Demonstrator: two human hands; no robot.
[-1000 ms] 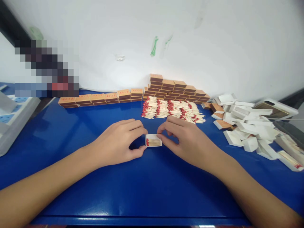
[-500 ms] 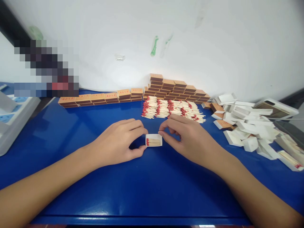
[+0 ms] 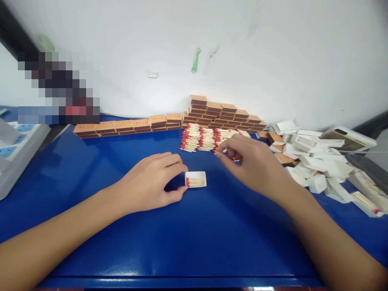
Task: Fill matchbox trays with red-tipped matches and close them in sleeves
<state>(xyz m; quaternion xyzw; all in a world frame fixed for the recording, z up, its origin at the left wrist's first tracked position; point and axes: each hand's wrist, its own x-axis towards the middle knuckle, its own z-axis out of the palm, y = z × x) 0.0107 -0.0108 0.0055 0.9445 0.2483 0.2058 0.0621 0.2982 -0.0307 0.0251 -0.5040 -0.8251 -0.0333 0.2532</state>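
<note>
A small white matchbox tray (image 3: 195, 179) with several red-tipped matches in it lies on the blue table (image 3: 188, 242). My left hand (image 3: 151, 180) pinches the tray's left end between thumb and forefinger. My right hand (image 3: 251, 163) is away from the tray, up at the front edge of the loose match pile (image 3: 206, 139). Its fingers are curled and pinched together on the matches there. What exactly lies between the fingertips is hard to see.
Orange closed matchboxes (image 3: 224, 113) are stacked against the wall, with a low row (image 3: 121, 126) running left. A heap of empty white trays and sleeves (image 3: 315, 161) lies at the right. A white power strip (image 3: 12, 149) sits at the left edge.
My right hand has left the tray's right end and moved up and to the right, to the match pile. My left hand and the tray have stayed put.
</note>
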